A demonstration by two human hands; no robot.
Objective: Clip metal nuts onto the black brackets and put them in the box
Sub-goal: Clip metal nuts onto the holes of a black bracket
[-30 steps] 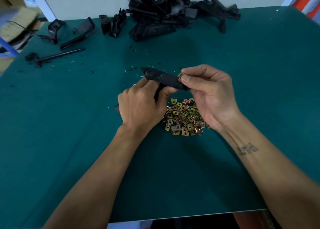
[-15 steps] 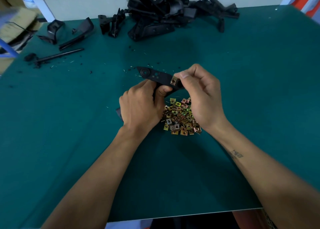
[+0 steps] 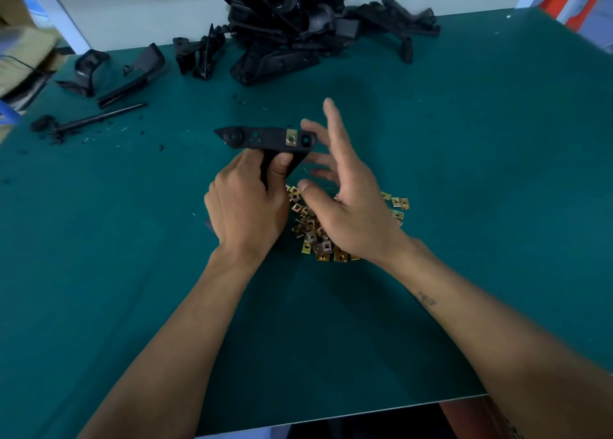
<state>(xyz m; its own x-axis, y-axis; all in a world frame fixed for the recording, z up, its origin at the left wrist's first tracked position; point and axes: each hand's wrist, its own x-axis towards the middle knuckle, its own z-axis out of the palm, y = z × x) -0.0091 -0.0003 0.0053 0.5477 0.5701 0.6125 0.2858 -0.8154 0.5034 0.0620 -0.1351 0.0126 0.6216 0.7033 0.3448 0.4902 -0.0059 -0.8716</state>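
Note:
My left hand [image 3: 247, 206] grips a black bracket [image 3: 255, 138] by its lower leg and holds it above the green table. A brass-coloured metal nut [image 3: 291, 137] sits clipped on the bracket's flat bar near its right end. My right hand [image 3: 345, 199] hovers just right of the bracket with its fingers spread and nothing in it. Under and between both hands lies a pile of loose metal nuts [image 3: 318, 239]. No box is in view.
A heap of black brackets [image 3: 308, 30] lies at the table's far edge. More black parts [image 3: 132, 70] and a black rod [image 3: 96, 120] lie at the far left. The green table [image 3: 481, 173] ends in a front edge near me.
My right hand has let go of the nut, which now sits clipped on the bracket, and has opened and drawn back to the right. The left hand has turned the bracket flatter.

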